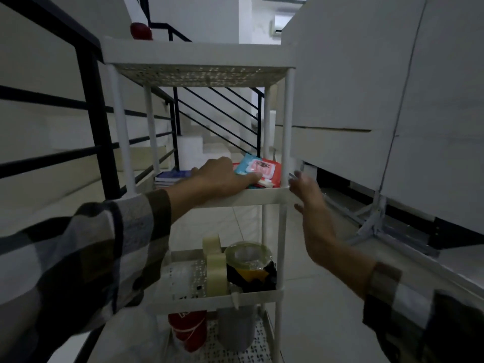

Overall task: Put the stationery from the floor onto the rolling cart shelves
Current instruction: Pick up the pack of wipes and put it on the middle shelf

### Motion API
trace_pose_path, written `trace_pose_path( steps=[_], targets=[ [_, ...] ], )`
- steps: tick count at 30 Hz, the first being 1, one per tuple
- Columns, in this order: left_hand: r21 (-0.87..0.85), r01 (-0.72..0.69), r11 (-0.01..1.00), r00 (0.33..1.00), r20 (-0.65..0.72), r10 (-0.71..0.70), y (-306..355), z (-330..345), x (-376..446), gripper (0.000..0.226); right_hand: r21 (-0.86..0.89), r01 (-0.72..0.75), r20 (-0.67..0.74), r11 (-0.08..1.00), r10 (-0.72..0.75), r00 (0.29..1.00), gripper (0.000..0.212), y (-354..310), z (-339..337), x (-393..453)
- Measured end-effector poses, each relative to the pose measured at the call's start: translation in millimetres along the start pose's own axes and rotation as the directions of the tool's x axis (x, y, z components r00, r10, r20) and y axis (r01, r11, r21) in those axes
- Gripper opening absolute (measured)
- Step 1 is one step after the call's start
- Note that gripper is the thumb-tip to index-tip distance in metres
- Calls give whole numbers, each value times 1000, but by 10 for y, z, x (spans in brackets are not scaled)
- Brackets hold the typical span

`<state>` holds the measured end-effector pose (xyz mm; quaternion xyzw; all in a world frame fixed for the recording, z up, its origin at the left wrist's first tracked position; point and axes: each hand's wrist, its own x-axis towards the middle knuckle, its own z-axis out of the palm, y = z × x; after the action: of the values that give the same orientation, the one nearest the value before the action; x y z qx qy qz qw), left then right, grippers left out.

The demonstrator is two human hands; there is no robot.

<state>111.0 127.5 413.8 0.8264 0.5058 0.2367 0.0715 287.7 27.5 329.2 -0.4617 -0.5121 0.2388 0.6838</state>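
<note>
A white rolling cart (199,55) with several perforated shelves stands right in front of me. My left hand (222,176) lies on its second shelf (246,196), fingers resting flat on a blue and red packet (258,170); whether it grips the packet I cannot tell. A stack of dark notebooks (171,176) lies at the left of that shelf. My right hand (306,189) is open beside the cart's front right post (286,127), fingers spread, holding nothing. The shelf below carries tape rolls (216,268) and a clear tape roll (248,255) on a black and orange thing.
A red cup (187,330) and a grey cup (235,328) stand on the lowest shelf. A red object (140,30) sits at the top shelf's far left. A black stair railing (91,106) runs on the left. A large white cabinet (366,87) stands close on the right over tiled floor.
</note>
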Motion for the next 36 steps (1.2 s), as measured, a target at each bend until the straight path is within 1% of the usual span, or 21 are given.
trace_pose_path(
  steps=[1,3,4,6,8,11,12,15,16,19,24,27,31,34,36],
  targets=[
    [35,-22,999,1000,9,22,17,7,-22,89,11,-10,44,1000,10,999,37,-70,15,153],
    [52,-64,997,998,23,63,45,13,-56,84,1,-61,99,998,60,993,55,-182,62,430],
    [35,-75,997,997,22,75,53,11,-61,80,-13,-82,112,997,83,990,61,-219,88,527],
    [-11,-82,997,997,0,82,61,14,-56,75,-26,-108,123,994,111,986,65,-248,120,670],
    [-51,-101,994,994,-34,100,43,31,-48,77,-28,-100,97,995,102,990,64,-243,143,731],
    [-169,-109,980,993,-73,98,-9,56,-45,94,4,-85,35,996,85,996,60,-136,118,727],
    [-174,-107,979,992,-87,93,-22,66,-46,95,15,-89,30,996,89,996,60,-93,106,712],
    [-27,-112,993,987,-116,108,-17,110,-39,75,0,-85,43,996,85,995,63,-34,70,662],
    [-2,-114,993,987,-114,113,-3,118,-41,71,-10,-75,43,997,76,996,64,-31,56,651],
    [-7,-112,994,986,-123,110,20,110,-50,66,-19,-51,32,999,51,998,64,-38,26,627],
    [7,-124,992,975,-183,123,3,127,-93,65,-62,-10,36,998,12,999,64,-13,6,612],
    [-28,-146,989,965,-226,136,-10,139,-140,65,-68,28,14,997,-27,1000,62,35,-9,619],
    [-63,-171,983,961,-232,152,-53,148,-181,67,-85,58,1,995,-58,998,59,58,9,587],
    [-34,-167,985,961,-231,155,-76,129,-211,73,-96,67,-6,993,-68,998,56,25,37,527],
    [8,-110,994,966,-234,109,-73,134,-262,86,-73,70,-56,995,-74,996,45,4,43,433]
  ],
)
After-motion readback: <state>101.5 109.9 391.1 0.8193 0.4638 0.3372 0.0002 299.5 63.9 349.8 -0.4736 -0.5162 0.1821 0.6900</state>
